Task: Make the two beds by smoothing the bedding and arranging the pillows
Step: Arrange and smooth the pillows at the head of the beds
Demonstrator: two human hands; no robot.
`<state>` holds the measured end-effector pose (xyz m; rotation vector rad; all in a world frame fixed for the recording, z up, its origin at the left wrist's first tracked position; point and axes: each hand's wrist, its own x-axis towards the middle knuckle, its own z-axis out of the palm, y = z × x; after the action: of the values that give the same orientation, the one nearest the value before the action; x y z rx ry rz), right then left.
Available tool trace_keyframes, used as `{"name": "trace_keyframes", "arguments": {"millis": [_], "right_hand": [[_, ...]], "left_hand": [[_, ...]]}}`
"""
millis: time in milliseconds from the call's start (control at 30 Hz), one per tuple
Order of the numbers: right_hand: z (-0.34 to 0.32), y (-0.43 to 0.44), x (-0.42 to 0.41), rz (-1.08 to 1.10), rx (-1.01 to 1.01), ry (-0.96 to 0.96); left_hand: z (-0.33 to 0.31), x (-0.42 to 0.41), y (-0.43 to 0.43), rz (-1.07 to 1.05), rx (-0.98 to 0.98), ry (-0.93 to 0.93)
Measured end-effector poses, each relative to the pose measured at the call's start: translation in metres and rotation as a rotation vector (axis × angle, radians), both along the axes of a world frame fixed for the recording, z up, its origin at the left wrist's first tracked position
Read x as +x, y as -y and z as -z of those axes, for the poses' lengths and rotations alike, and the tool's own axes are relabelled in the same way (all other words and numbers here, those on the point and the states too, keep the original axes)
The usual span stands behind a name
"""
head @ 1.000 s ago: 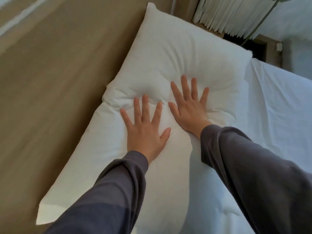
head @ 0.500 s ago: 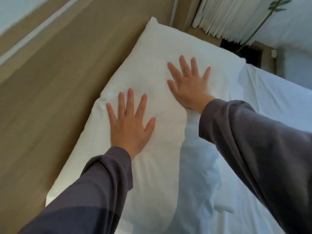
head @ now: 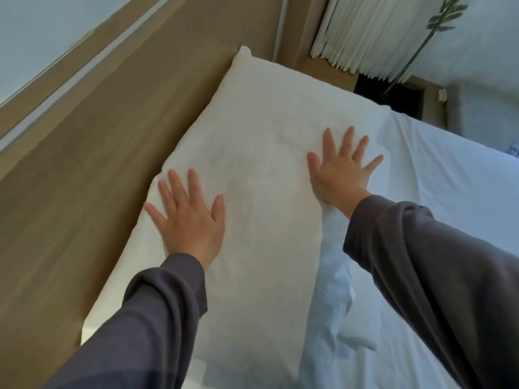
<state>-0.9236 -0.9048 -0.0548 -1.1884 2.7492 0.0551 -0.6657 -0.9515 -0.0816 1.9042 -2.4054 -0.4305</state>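
A white pillow (head: 261, 175) at frame centre is pressed flat by the left hand (head: 188, 220) and right hand (head: 341, 171), fingers spread, nothing grasped.

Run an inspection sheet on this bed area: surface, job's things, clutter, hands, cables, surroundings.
Surface: white sheet, rumpled beside the pillow.
Job's things: pillow lying flat along the wooden panel.
Clutter: nothing seen.
Hands: left hand and right hand flat on the pillow, fingers spread, well apart.
Cables: nothing seen.
Surroundings: white curtain and a leafy plant beyond the bed's far corner.
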Motion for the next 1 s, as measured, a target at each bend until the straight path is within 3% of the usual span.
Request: {"name": "trace_keyframes", "arguments": {"millis": [67,133,200,267,300,367,433,567,633,833,1000], "right_hand": [[-0.006,-0.011,0.017,-0.263,-0.153,-0.02],[0.002,-0.035,0.032,-0.501,-0.132,0.014],[0.013,-0.066,0.026,-0.371,-0.014,0.036],[0.01,-0.083,0.017,-0.062,0.016,0.092],[0.005,-0.09,0.021,-0.022,0.0,0.103],[0.001,-0.106,0.047,-0.245,-0.129,0.074],[0.011,-0.132,0.073,-0.457,-0.134,0.092],[0.027,-0.185,0.085,-0.159,0.128,0.238],[0.02,-0.202,0.088,-0.119,0.189,0.273],[-0.02,-0.261,0.108,-0.285,0.179,0.237],[-0.049,-0.318,0.12,-0.572,0.178,0.135]], "left_hand": [[-0.01,-0.002,-0.016,0.14,-0.12,-0.081],[-0.006,0.001,-0.038,0.329,-0.155,-0.059],[0.007,0.015,-0.056,0.289,-0.108,0.012],[0.012,0.031,-0.066,0.069,-0.046,0.047],[0.008,0.035,-0.072,-0.002,-0.026,0.028],[0.003,0.039,-0.091,0.069,-0.045,-0.011],[0.008,0.042,-0.115,0.213,-0.05,0.014],[0.003,0.045,-0.144,0.138,0.129,0.145],[-0.012,0.047,-0.153,0.14,0.21,0.178],[-0.063,0.065,-0.223,0.126,0.256,0.216],[-0.101,0.073,-0.32,-0.017,0.205,0.227]]}}
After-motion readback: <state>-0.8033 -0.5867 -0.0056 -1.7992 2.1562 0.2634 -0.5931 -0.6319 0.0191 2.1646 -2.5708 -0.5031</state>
